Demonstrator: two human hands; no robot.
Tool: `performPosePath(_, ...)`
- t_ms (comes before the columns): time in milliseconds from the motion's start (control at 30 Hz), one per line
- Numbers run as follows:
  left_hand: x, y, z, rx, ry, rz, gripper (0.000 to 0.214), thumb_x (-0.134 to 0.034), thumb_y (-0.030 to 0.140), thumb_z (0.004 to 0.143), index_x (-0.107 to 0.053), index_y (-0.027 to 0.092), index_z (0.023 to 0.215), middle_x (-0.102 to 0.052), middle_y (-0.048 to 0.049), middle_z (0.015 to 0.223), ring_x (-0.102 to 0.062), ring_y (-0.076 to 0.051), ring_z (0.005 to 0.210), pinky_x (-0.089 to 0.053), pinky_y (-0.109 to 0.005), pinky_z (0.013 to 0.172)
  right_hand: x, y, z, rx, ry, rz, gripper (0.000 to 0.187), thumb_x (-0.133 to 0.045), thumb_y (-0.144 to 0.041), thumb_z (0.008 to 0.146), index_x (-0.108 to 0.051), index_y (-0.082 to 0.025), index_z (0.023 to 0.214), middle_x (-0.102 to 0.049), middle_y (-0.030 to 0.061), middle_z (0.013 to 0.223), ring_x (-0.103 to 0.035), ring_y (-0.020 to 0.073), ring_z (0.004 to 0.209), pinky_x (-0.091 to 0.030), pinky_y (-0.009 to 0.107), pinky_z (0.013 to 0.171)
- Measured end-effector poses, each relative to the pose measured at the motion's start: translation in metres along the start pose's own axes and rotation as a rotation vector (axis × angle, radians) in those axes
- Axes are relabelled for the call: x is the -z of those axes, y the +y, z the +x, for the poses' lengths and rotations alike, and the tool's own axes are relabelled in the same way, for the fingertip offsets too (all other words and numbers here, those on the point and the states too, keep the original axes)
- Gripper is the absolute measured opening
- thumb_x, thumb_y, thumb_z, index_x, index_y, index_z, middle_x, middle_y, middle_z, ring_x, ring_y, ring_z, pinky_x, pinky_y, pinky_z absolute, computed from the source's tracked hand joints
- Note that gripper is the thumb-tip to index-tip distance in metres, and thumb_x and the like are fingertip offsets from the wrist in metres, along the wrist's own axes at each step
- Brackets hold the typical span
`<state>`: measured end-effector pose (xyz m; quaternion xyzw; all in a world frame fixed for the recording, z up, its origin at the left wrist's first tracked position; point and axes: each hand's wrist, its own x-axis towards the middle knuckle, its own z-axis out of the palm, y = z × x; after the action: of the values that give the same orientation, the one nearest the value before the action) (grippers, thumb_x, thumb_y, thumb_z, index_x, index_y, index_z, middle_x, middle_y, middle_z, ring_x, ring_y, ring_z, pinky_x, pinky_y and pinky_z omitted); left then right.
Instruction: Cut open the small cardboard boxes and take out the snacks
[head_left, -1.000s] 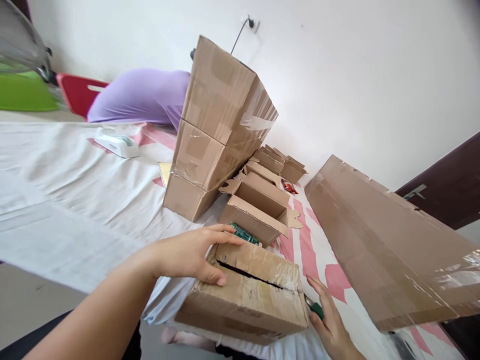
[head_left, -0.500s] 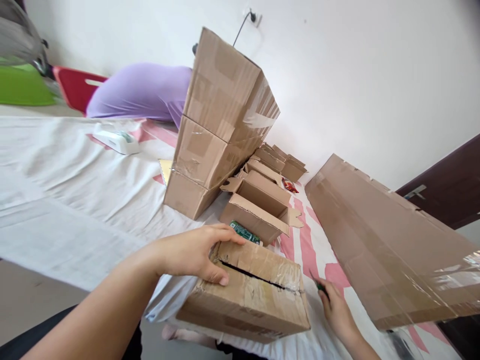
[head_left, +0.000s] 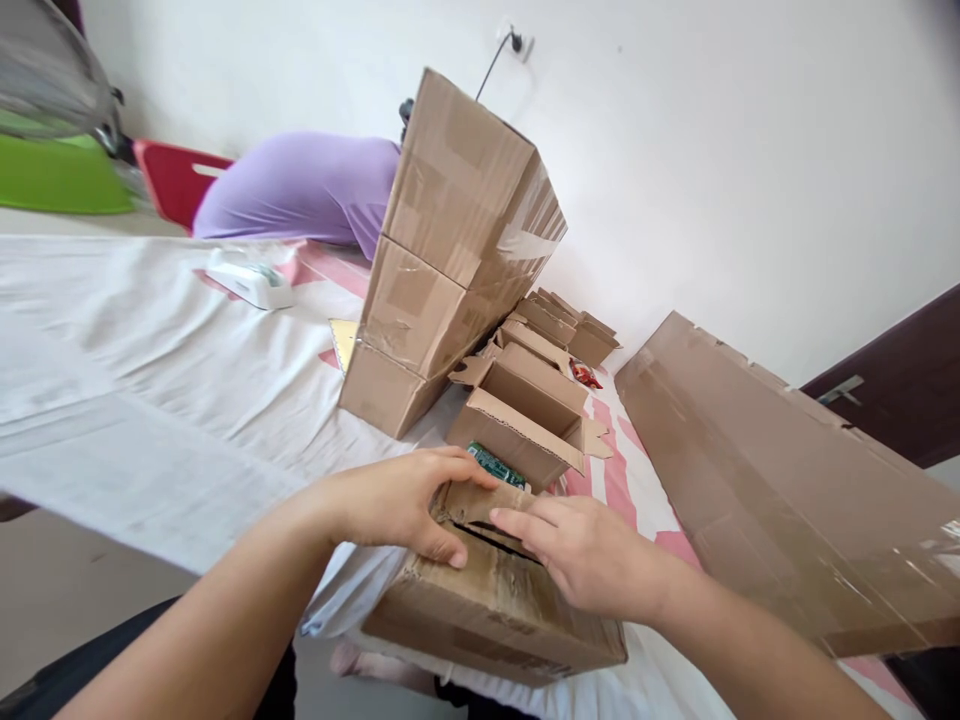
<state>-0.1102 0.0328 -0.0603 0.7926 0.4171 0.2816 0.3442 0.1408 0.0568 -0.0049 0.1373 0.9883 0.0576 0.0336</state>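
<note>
A worn brown cardboard box (head_left: 487,625) with a slit along its taped top lies at the near edge of the cloth-covered table (head_left: 150,400). My left hand (head_left: 401,505) grips the box's far left corner, thumb on the front face and fingers curled over the top flap. My right hand (head_left: 581,555) lies on the box's top over the slit, fingers stretched flat toward the left. A green circuit board (head_left: 495,466) sticks out just behind the box.
Three sealed cartons (head_left: 450,260) are stacked behind, with several small open boxes (head_left: 525,410) in a row beside them. A large flat carton (head_left: 780,480) leans at the right. A white device (head_left: 251,280) and a purple cushion (head_left: 300,190) are farther back.
My right hand has come up from the table beside the box and now lies on its top. The green-handled tool it held is out of sight. My left hand stays put.
</note>
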Motion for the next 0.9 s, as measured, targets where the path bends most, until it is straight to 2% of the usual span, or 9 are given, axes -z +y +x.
performPosePath(67,0.0,0.0,0.0,0.002,-0.003,0.015,0.068,-0.082,0.042,0.064,-0.061,0.029,0.127,-0.061,-0.0055,0.129,-0.057,-0.028,0.119,-0.044,-0.037,0.102,0.007,0.0,0.007,0.025,-0.102,-0.051,0.046,-0.041,-0.011,0.091,-0.05,-0.018,0.136,-0.069,0.0095,0.099,-0.064,0.0187,0.077,-0.05,0.031,0.066)
performPosePath(167,0.0,0.0,0.001,0.018,-0.012,0.028,0.069,-0.082,0.044,0.064,-0.06,0.029,0.128,-0.058,-0.006,0.134,-0.054,-0.029,0.123,-0.043,-0.037,0.104,0.021,0.001,0.001,0.039,-0.194,-0.102,0.051,-0.046,-0.008,0.086,-0.052,-0.019,0.136,-0.069,0.0075,0.091,-0.061,0.0177,0.07,-0.044,0.029,0.062)
performPosePath(367,0.001,0.001,0.0,0.059,-0.024,0.048,0.07,-0.08,0.046,0.066,-0.059,0.031,0.13,-0.055,-0.0049,0.139,-0.05,-0.03,0.129,-0.042,-0.039,0.106,0.038,0.006,-0.048,-0.129,-0.341,-0.166,0.061,-0.046,0.003,0.072,-0.066,-0.03,0.119,-0.063,-0.0006,0.068,-0.055,0.0139,0.054,-0.025,0.027,0.049)
performPosePath(500,0.001,0.002,-0.001,0.059,-0.022,0.078,0.068,-0.079,0.044,0.067,-0.058,0.032,0.131,-0.055,-0.0045,0.14,-0.051,-0.03,0.129,-0.041,-0.039,0.108,0.04,0.003,-0.079,-0.267,-0.347,-0.241,0.054,-0.045,0.003,0.076,-0.068,-0.03,0.112,-0.06,0.0008,0.063,-0.052,0.0158,0.053,-0.024,0.03,0.049)
performPosePath(600,0.0,0.004,0.0,0.066,-0.016,0.092,0.068,-0.078,0.045,0.068,-0.059,0.032,0.131,-0.054,-0.0041,0.141,-0.051,-0.03,0.13,-0.04,-0.038,0.109,0.046,0.002,-0.091,-0.312,-0.357,-0.244,0.055,-0.044,0.003,0.079,-0.067,-0.032,0.115,-0.061,0.0013,0.066,-0.055,0.0173,0.056,-0.029,0.029,0.051)
performPosePath(700,0.0,0.006,0.0,0.084,-0.013,0.099,0.068,-0.078,0.046,0.068,-0.058,0.032,0.131,-0.053,-0.004,0.143,-0.05,-0.031,0.131,-0.041,-0.039,0.108,0.049,0.012,-0.103,-0.341,-0.274,-0.097,0.054,-0.039,-0.002,0.088,-0.061,-0.035,0.124,-0.067,0.0009,0.077,-0.062,0.017,0.068,-0.041,0.028,0.06)
performPosePath(767,0.001,0.007,0.0,0.085,-0.015,0.096,0.067,-0.078,0.045,0.068,-0.058,0.032,0.131,-0.054,-0.0039,0.142,-0.05,-0.031,0.131,-0.041,-0.039,0.108,0.038,0.025,-0.116,-0.427,-0.138,0.05,0.047,-0.034,-0.01,0.096,-0.056,-0.032,0.131,-0.071,0.0024,0.094,-0.067,0.0165,0.081,-0.048,0.028,0.07)
performPosePath(833,0.001,0.008,0.0,0.079,-0.014,0.091,0.066,-0.077,0.045,0.068,-0.059,0.032,0.13,-0.055,-0.0037,0.141,-0.051,-0.03,0.129,-0.041,-0.039,0.108,0.013,0.039,-0.131,-0.587,0.028,0.168,0.04,-0.031,-0.022,0.1,-0.056,-0.027,0.131,-0.071,0.0057,0.109,-0.068,0.0172,0.091,-0.052,0.03,0.079)
performPosePath(900,0.001,0.009,-0.001,0.073,-0.012,0.094,0.065,-0.076,0.045,0.069,-0.058,0.031,0.13,-0.055,-0.004,0.141,-0.052,-0.03,0.129,-0.041,-0.039,0.107,-0.024,0.049,-0.148,-0.737,0.132,0.234,0.038,-0.03,-0.03,0.101,-0.058,-0.024,0.126,-0.072,0.0074,0.108,-0.069,0.0187,0.089,-0.054,0.033,0.079)
